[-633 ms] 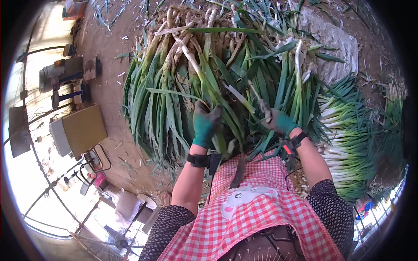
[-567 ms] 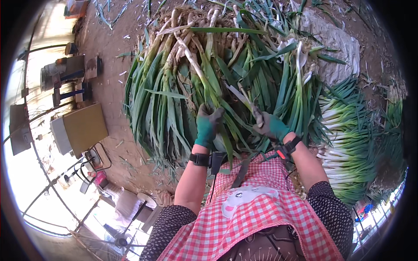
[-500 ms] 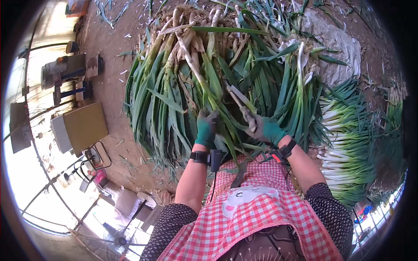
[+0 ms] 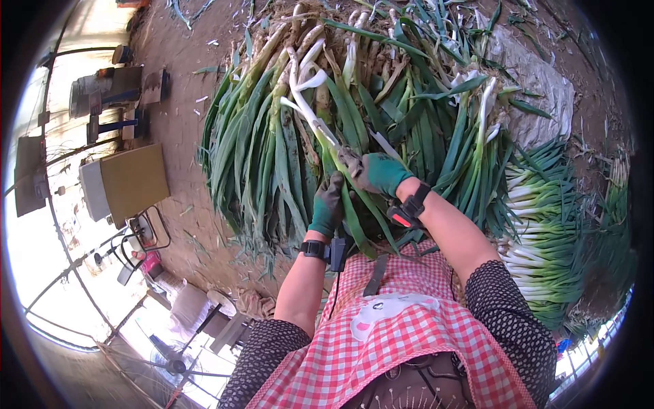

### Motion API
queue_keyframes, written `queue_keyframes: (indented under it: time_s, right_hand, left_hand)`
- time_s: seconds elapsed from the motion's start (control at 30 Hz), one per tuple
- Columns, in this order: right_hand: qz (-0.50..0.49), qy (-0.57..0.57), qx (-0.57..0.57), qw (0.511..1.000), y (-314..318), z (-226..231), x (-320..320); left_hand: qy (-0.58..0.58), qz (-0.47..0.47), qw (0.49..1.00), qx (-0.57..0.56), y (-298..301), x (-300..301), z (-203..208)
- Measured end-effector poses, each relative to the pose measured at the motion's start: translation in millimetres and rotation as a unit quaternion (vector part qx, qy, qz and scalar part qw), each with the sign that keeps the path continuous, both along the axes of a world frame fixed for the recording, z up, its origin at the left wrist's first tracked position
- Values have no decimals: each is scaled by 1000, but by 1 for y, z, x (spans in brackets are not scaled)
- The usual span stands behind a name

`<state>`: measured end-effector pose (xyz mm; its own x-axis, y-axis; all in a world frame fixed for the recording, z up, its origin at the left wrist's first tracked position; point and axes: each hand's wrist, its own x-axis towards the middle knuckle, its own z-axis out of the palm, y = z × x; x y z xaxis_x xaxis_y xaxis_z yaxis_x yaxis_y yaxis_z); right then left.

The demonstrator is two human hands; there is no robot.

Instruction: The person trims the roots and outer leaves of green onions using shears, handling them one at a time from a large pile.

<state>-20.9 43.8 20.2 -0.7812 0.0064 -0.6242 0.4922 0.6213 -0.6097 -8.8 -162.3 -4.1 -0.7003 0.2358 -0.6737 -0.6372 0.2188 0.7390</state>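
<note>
My left hand (image 4: 328, 203), in a green glove with dirt-darkened fingers, is closed around the leaves of a large green onion (image 4: 315, 117). The onion slants up and left over the pile, its white stalk bared and a loose pale strip curling off near the top. My right hand (image 4: 376, 173), gloved alike, is closed just above the left one, against the onion's green part. A slim greyish knife-like tool (image 4: 328, 132) juts from its fingers along the stalk; its handle is hidden in the grip. Beneath both hands spreads a heap of unpeeled green onions (image 4: 262, 146).
At the right lies a long row of cleaned green onions (image 4: 538, 238), white ends leftward. A pale plastic sheet (image 4: 535, 88) lies beyond it. On the left are a tan box (image 4: 135, 184) and a fan (image 4: 176, 366). Scraps litter the soil floor (image 4: 177, 129).
My right hand has moved up and left, bringing the tool against the onion in my left hand. The onion's stalk now shows white, with a loose strip peeled outward. The view has shifted slightly.
</note>
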Motion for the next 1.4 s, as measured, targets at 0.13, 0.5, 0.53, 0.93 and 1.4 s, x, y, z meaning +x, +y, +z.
queue_keyframes:
  time_s: [0.13,0.5,0.53,0.93,1.4]
  right_hand:
    - [-4,-17,-4,1000,-1,-2,-74]
    - [-41,18,-36,998,8,8,-135]
    - [-43,11,-35,998,8,6,-135]
    - [-79,35,-52,995,8,-12,-95]
    - [-216,97,311,920,293,-95,174]
  left_hand:
    - [84,-59,994,-27,9,16,12]
    - [-155,115,978,75,21,47,18]
    - [-154,118,978,80,22,51,17]
    - [-226,59,962,144,47,69,25]
    - [265,-86,889,-363,-93,-212,-25]
